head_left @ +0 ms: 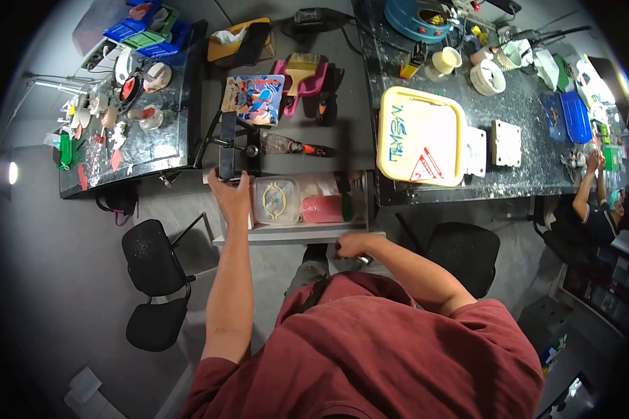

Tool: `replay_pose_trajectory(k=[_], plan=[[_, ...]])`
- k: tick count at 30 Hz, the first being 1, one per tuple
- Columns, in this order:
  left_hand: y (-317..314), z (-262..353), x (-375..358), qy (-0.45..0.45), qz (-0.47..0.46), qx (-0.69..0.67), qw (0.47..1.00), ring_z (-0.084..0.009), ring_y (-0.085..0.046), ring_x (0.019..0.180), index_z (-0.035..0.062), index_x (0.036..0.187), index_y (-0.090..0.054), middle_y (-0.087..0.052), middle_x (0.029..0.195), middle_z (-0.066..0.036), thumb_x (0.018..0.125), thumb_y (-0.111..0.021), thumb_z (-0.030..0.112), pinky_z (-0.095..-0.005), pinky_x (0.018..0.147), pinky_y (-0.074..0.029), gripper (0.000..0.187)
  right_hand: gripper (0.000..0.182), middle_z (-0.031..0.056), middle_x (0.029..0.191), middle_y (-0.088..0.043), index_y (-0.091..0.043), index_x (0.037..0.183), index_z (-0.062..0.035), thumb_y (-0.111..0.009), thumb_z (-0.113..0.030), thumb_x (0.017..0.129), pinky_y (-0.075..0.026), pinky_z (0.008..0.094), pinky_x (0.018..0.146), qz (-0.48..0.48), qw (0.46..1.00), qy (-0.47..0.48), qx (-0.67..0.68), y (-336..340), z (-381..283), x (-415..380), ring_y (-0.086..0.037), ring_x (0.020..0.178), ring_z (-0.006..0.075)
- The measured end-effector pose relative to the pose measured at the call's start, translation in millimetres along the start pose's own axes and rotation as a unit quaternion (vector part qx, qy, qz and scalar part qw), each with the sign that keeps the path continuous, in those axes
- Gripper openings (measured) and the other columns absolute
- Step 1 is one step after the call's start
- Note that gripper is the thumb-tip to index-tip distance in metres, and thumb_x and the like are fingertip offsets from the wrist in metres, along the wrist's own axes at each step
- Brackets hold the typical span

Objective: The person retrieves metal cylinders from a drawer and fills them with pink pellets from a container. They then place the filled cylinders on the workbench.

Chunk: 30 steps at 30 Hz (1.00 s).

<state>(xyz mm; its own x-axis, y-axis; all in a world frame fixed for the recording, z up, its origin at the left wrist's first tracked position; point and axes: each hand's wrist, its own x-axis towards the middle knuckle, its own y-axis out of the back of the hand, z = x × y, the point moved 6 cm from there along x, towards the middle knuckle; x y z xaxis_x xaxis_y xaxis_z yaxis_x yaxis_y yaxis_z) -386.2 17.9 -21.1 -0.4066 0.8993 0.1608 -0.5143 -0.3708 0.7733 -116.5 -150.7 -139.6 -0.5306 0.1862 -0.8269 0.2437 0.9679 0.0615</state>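
Observation:
My left hand (230, 199) is at the left front corner of an open drawer (293, 237). Its fingers and thumb close around the lower end of a black stand (227, 146) with an upright bar and thin legs. My right hand (354, 244) is curled at the drawer front, around a metal handle (364, 259) that shows partly below it; the fingertips are hidden. Inside the drawer lie a clear plastic container (277, 201) with a yellow oval mark and a red jar (323, 209) with a green end.
Behind the drawer are a colourful picture box (255, 99), a pink dustpan (314, 77) with a brush (300, 68), and a scraper (297, 146). A yellow lid (423, 136) lies on the right bench. Chairs (150, 258) stand at both sides. Another person (597, 209) sits far right.

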Motion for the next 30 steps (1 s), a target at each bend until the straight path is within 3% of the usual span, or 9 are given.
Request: replay_pose_trajectory(k=[2, 6, 10, 14, 16, 22, 26, 28, 30], plan=[[-7, -19, -11, 0.094, -0.029, -0.139, 0.985, -0.0333, -0.055, 0.108, -0.0056, 0.131, -0.039, -0.050, 0.123, -0.022, 0.079, -0.073, 0.021, -0.0410, 0.095, -0.042, 0.067, 0.038, 0.0129, 0.083, -0.069, -0.070, 0.098, -0.0032, -0.061, -0.036, 0.081, -0.048, 0.0417, 0.067, -0.047, 0.997, 0.009, -0.057, -4, 4, -6, -0.063, 0.075, 0.0262], [-4, -37, -33, 0.073, -0.033, -0.094, 0.992, -0.0288, -0.056, 0.105, -0.0032, 0.130, -0.039, -0.051, 0.118, -0.018, 0.080, -0.073, 0.020, -0.0380, 0.093, -0.044, 0.064, 0.037, 0.0078, 0.087, -0.070, -0.071, 0.104, -0.0106, -0.061, -0.037, 0.082, -0.049, 0.0389, 0.069, -0.157, 0.987, 0.025, -0.039, -23, 28, 13, -0.064, 0.077, 0.0228], [4, -47, -49, 0.055, -0.063, -0.083, 0.993, -0.0270, -0.056, 0.103, -0.0011, 0.130, -0.039, -0.049, 0.122, -0.017, 0.082, -0.071, 0.015, -0.0352, 0.089, -0.047, 0.060, 0.036, 0.0069, 0.086, -0.070, -0.073, 0.094, -0.0069, -0.062, -0.040, 0.083, -0.048, 0.0413, 0.068, -0.142, 0.989, 0.039, 0.031, -19, 23, 21, -0.063, 0.077, 0.0222], [1, -77, -62, 0.064, -0.099, -0.085, 0.989, -0.0298, -0.056, 0.106, -0.0034, 0.131, -0.040, -0.048, 0.124, -0.019, 0.082, -0.070, 0.016, -0.0367, 0.091, -0.047, 0.060, 0.041, 0.0076, 0.093, -0.071, -0.073, 0.102, -0.0084, -0.060, -0.043, 0.084, -0.049, 0.0435, 0.072, -0.114, 0.993, -0.003, 0.037, -29, 20, 42, -0.063, 0.082, 0.0250], [2, -81, -68, 0.064, -0.124, -0.062, 0.988, -0.0325, -0.056, 0.108, -0.0049, 0.130, -0.041, -0.047, 0.125, -0.021, 0.082, -0.069, 0.018, -0.0383, 0.093, -0.046, 0.060, 0.040, 0.0049, 0.093, -0.069, -0.070, 0.112, -0.0115, -0.060, -0.038, 0.084, -0.051, 0.0383, 0.067, -0.118, 0.993, 0.012, -0.010, -34, 19, 52, -0.063, 0.076, 0.0211], [-10, -84, -102, 0.089, -0.167, -0.053, 0.981, -0.0323, -0.059, 0.100, -0.0024, 0.120, -0.049, -0.053, 0.116, -0.021, 0.081, -0.069, 0.019, -0.0399, 0.087, -0.048, 0.048, 0.041, 0.0105, 0.101, -0.072, -0.073, 0.103, -0.0069, -0.059, -0.038, 0.080, -0.052, 0.0426, 0.078, -0.033, 0.997, -0.007, 0.076, -45, 49, 56, -0.066, 0.090, 0.0250], [-34, -81, -130, 0.089, -0.229, -0.056, 0.968, -0.0338, -0.060, 0.099, -0.0020, 0.117, -0.052, -0.056, 0.114, -0.021, 0.080, -0.068, 0.020, -0.0421, 0.088, -0.047, 0.046, 0.040, 0.0101, 0.093, -0.073, -0.073, 0.103, -0.0075, -0.060, -0.039, 0.080, -0.052, 0.0420, 0.075, -0.050, 0.997, 0.040, 0.048, -51, 109, 94, -0.066, 0.084, 0.0225], [-50, -85, -144, 0.076, -0.260, -0.035, 0.962, -0.0353, -0.060, 0.100, -0.0018, 0.113, -0.056, -0.059, 0.110, -0.022, 0.080, -0.068, 0.023, -0.0432, 0.089, -0.047, 0.043, 0.035, 0.0058, 0.086, -0.071, -0.073, 0.100, -0.0073, -0.060, -0.035, 0.084, -0.053, 0.0394, 0.068, -0.039, 0.999, 0.020, 0.021, -37, 102, 66, -0.065, 0.071, 0.0199], [-63, -81, -151, 0.062, -0.273, -0.031, 0.960, -0.0359, -0.060, 0.101, -0.0019, 0.109, -0.059, -0.061, 0.108, -0.022, 0.080, -0.067, 0.024, -0.0436, 0.090, -0.047, 0.041, 0.036, 0.0053, 0.085, -0.071, -0.073, 0.101, -0.0076, -0.060, -0.037, 0.084, -0.052, 0.0399, 0.066, -0.048, 0.998, 0.027, -0.017, -28, 111, 57, -0.063, 0.070, 0.0194]])
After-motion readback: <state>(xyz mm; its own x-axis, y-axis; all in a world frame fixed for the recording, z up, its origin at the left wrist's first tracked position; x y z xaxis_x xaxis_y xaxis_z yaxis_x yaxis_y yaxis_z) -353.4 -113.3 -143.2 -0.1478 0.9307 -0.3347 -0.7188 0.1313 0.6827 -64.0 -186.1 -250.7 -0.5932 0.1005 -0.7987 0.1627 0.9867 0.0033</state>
